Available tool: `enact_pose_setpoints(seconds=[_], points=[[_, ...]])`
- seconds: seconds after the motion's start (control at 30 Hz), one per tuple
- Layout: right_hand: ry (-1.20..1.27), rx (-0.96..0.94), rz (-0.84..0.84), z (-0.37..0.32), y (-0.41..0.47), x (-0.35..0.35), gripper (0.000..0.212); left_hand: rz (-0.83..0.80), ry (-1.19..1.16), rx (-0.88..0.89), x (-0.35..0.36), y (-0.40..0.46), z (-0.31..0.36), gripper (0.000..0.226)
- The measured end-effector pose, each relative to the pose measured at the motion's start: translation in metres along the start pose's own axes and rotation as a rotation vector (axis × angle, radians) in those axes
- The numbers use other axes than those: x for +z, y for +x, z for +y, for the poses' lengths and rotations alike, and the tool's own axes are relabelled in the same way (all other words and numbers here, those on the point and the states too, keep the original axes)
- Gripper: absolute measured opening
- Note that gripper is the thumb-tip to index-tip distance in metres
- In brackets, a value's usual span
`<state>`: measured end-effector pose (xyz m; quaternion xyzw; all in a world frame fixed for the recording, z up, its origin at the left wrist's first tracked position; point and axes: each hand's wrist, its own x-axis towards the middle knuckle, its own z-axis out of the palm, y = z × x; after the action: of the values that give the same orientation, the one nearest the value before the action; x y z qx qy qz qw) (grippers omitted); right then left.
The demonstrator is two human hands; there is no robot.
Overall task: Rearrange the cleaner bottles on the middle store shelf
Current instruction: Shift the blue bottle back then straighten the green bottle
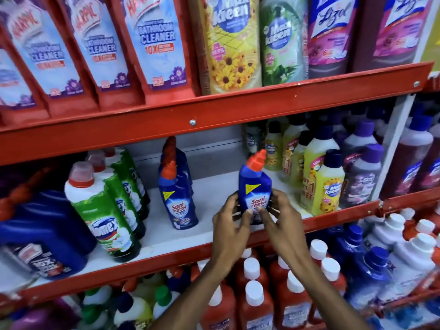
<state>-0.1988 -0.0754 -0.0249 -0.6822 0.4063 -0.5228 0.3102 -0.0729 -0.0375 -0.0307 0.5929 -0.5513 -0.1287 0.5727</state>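
A blue Sani Fresh bottle (254, 184) with a red angled cap stands upright near the front of the white middle shelf (166, 236). My left hand (229, 220) grips its lower left side and my right hand (277, 215) its lower right side, fingertips meeting across the label's bottom. A row of matching blue Sani Fresh bottles (177, 198) stands to the left, one behind another, with a gap of bare shelf between it and the held bottle.
Green Domex bottles (112, 210) and a big blue jug (40, 232) fill the shelf's left. Yellow Max Kleen bottles (326, 186) and purple ones (362, 177) crowd the right. A red rail (214, 110) runs overhead. White-capped red bottles (254, 296) stand on the shelf below.
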Motion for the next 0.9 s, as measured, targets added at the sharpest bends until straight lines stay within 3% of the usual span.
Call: enact_pose_setpoints(seconds=[0.3, 0.6, 0.77, 0.9], points=[[0.138, -0.055, -0.223, -0.049, -0.034, 0.106, 0.038, 0.307, 0.195, -0.076, -0.106, -0.036, -0.033, 0.04], [0.114, -0.011, -0.271, -0.044, -0.04, 0.139, 0.042, 0.229, 0.252, -0.109, -0.138, -0.038, -0.055, 0.04], [0.12, 0.068, -0.312, -0.045, -0.038, 0.14, 0.073, 0.187, -0.036, -0.303, -0.137, -0.036, -0.045, 0.069], [0.141, 0.111, -0.434, -0.051, -0.031, 0.146, 0.076, 0.244, -0.308, -0.424, -0.13, -0.023, -0.045, 0.072]])
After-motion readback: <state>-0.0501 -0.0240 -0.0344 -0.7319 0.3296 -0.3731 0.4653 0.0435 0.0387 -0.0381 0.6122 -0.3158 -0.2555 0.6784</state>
